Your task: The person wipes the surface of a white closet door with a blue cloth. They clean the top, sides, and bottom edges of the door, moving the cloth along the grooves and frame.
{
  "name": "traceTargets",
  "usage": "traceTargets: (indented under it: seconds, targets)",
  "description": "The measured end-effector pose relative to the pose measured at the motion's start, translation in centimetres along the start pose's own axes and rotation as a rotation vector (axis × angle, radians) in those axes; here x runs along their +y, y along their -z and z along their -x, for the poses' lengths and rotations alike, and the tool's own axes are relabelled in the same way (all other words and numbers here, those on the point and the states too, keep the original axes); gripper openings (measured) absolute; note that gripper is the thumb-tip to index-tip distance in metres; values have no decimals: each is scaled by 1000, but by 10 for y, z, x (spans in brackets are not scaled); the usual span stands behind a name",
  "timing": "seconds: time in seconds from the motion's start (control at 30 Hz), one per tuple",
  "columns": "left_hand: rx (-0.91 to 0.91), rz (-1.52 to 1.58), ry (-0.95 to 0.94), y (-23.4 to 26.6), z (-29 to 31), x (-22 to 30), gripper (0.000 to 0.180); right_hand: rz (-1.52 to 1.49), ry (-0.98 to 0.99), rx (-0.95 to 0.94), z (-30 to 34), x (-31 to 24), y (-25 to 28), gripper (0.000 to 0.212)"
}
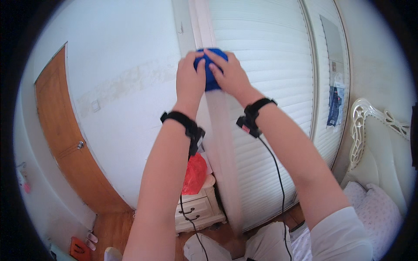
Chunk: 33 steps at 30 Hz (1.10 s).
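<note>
A rounded blue item [213,81] is clasped between the left hand [190,75] and right hand [234,75] (black straps [177,116] just behind the hands), raised before a pale post [223,152] beside a white slatted door [278,65].

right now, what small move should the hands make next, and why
Perhaps ease the right hand slightly outward while the left hand steadies the blue bundle: both hands hold it, covering part of its near side.
</note>
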<state>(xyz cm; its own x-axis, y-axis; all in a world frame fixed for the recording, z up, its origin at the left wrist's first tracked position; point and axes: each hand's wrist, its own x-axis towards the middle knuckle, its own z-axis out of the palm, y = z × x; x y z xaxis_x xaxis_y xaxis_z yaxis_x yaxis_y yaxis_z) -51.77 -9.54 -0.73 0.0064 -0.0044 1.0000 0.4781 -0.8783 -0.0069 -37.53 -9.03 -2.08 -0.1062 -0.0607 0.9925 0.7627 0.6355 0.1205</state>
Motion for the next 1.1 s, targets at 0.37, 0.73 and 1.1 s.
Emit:
traceTargets:
  seconds: [0.37,0.73,1.1]
  targets:
    - [-263,-623,-403,6,70,19,45,367,205,66,51,-21,15,37]
    - [-448,-672,-724,36,43,-7,55,243,181,-25,68,-29,12,58]
    - [-230,-669,-834,23,-80,-27,52,511,358,27,-61,-5,16,47]
